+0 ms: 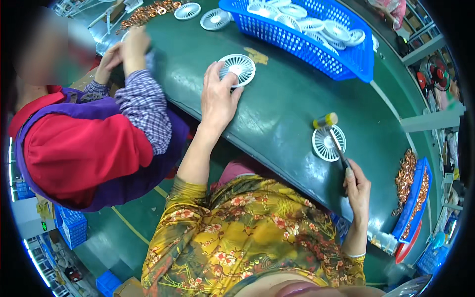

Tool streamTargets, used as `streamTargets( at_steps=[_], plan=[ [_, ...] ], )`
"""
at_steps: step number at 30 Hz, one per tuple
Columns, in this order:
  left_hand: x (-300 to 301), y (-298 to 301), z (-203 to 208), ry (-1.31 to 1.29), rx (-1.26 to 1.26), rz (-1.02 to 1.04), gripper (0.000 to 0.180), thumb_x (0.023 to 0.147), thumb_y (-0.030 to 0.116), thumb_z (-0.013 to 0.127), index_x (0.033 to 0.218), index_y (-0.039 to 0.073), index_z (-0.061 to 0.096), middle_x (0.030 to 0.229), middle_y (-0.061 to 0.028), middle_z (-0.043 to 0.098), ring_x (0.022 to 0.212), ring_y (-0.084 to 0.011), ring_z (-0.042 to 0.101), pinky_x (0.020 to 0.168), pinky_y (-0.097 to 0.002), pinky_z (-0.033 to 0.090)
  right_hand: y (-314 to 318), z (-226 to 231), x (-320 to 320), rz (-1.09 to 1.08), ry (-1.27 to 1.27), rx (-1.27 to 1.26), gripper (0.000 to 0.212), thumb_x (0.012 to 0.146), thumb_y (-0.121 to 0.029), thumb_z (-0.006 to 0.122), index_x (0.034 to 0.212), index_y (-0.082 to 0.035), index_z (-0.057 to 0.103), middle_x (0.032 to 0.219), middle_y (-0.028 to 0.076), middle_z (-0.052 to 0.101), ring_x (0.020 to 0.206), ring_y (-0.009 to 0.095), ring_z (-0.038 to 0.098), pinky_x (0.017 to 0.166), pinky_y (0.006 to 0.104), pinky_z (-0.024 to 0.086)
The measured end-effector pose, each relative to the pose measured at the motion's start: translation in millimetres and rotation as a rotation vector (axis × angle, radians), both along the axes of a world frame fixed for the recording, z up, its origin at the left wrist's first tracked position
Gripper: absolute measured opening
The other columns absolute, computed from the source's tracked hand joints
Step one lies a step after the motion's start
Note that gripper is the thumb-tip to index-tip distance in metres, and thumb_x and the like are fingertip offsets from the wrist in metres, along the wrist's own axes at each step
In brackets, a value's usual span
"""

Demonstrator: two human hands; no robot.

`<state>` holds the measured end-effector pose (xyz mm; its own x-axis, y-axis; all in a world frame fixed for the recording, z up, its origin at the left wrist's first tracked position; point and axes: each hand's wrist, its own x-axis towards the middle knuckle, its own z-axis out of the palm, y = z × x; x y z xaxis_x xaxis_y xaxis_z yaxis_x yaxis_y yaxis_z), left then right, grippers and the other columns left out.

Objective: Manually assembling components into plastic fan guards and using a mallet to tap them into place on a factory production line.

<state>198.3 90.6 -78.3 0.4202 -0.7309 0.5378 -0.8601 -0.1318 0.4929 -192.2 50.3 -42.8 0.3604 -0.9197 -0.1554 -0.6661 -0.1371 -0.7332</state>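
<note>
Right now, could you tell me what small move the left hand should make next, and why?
Probably slide the white fan grille under the left hand toward the right hand, whose small hammer hangs over a second grille.

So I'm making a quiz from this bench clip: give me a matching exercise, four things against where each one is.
Things:
1. left hand
2. small mallet
3. blue basket
4. copper rings

Places:
A. in the right hand, head over a white fan grille
B. in a blue tray at the right
C. fingers on a white fan grille
D. far side of the green table, full of grilles

Pairs: 1-C, 2-A, 3-D, 4-B
</note>
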Motion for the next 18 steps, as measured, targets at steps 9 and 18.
streamTargets(
  at_steps=[9, 18],
  plan=[
    [-58, 42, -6, -0.087, -0.08, -0.258, 0.026, 0.06, 0.003, 0.08, 0.077, 0.007, 0.06, 0.125, -0.0138, 0.055, 0.123, -0.0376, 0.046, 0.1, -0.0497, 0.039, 1, -7, -11, -0.199, 0.1, -0.005, 0.037, 0.097, -0.031, 0.054, 0.124, -0.006, 0.06, 0.062, 0.001, 0.051, 0.06, 0.008, 0.05, 0.055, 0.0258, 0.042],
    [-64, 50, -28, -0.01, -0.095, -0.268, 0.026, 0.064, 0.005, 0.078, 0.082, 0.007, 0.059, 0.116, -0.0096, 0.058, 0.115, -0.0325, 0.053, 0.099, -0.0485, 0.039, 13, -14, -14, -0.193, 0.091, -0.078, 0.035, 0.097, -0.03, 0.055, 0.121, -0.007, 0.062, 0.063, 0.001, 0.054, 0.061, 0.008, 0.051, 0.056, 0.0257, 0.043]
  ],
)
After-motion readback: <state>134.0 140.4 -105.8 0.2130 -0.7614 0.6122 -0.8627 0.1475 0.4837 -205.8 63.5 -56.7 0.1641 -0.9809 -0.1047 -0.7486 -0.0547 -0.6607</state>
